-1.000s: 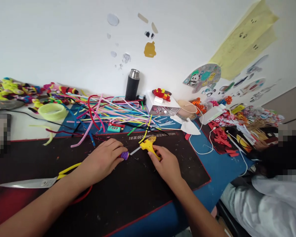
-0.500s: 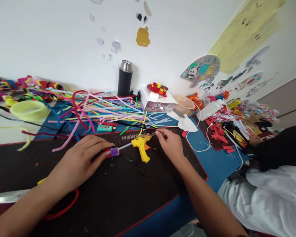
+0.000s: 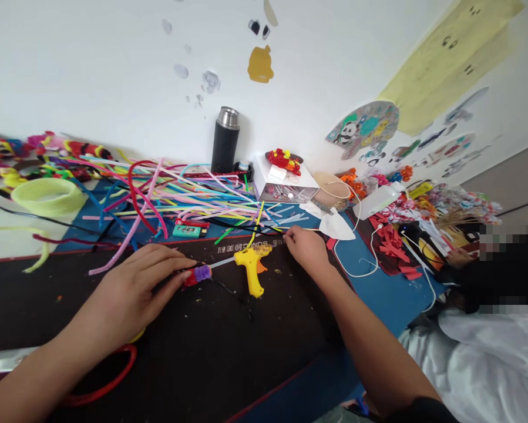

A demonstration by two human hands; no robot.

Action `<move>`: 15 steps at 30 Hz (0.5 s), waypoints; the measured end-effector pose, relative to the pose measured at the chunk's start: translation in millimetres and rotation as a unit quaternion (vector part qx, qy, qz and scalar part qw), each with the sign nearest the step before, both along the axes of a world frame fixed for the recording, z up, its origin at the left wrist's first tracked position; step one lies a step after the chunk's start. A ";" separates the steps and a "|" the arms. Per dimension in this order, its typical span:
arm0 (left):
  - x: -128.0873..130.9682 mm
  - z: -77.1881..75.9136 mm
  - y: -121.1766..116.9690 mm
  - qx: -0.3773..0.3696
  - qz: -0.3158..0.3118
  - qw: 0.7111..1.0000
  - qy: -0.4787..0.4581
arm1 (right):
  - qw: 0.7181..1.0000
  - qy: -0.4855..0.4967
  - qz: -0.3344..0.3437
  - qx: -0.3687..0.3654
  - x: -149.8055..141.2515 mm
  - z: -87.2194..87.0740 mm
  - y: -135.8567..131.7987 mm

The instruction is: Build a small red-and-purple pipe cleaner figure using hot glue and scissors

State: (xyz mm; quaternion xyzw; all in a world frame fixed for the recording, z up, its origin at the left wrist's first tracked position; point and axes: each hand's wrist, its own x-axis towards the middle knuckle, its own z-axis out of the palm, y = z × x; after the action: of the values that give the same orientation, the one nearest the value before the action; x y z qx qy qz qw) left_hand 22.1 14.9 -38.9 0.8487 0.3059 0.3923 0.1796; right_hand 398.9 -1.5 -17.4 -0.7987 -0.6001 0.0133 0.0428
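Note:
My left hand (image 3: 131,291) is closed around a small piece of red and purple fuzzy pipe cleaner (image 3: 198,274), its purple end sticking out past the fingertips. Close to that end, a yellow hot glue gun (image 3: 251,270) rests on the dark mat, a translucent glue stick (image 3: 223,262) poking from its back. My right hand (image 3: 306,249) is beyond the glue gun, thumb and forefinger pinched together by the end of a thin black strand (image 3: 246,227). Whatever lies between those fingertips is too small to make out.
Loose pipe cleaners (image 3: 175,194) spread along the back, near a black thermos (image 3: 225,141) and a white box (image 3: 285,182). Scissors (image 3: 8,359) lie partly under my left forearm. White cable (image 3: 356,275) loops at right, where another person's sleeve (image 3: 479,341) shows.
My right hand has let go of the yellow glue gun and moved to the strands behind it, fingers closing into a pinch. The left hand keeps the red and purple piece.

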 end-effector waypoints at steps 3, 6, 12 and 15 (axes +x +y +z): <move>-0.8 0.7 1.1 -0.003 0.010 1.000 -0.003 | 1.000 0.006 -0.006 0.011 1.1 7.8 -6.4; -2.5 3.4 2.3 0.012 0.016 1.000 0.001 | 0.999 0.026 -0.022 0.039 9.2 21.1 -20.1; -5.6 12.9 -0.3 0.053 0.033 0.998 -0.009 | 0.983 0.104 -0.056 0.141 33.5 44.1 -56.5; -6.0 19.4 -2.8 0.039 0.048 0.998 -0.029 | 0.969 0.166 -0.047 0.178 33.0 44.8 -67.2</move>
State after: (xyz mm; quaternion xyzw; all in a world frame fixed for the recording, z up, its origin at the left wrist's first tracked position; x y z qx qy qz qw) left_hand 16.1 12.1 -19.5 0.8275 0.3251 0.4370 0.1360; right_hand 431.9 -68.7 27.4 -0.7923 -0.5391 0.0365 0.2835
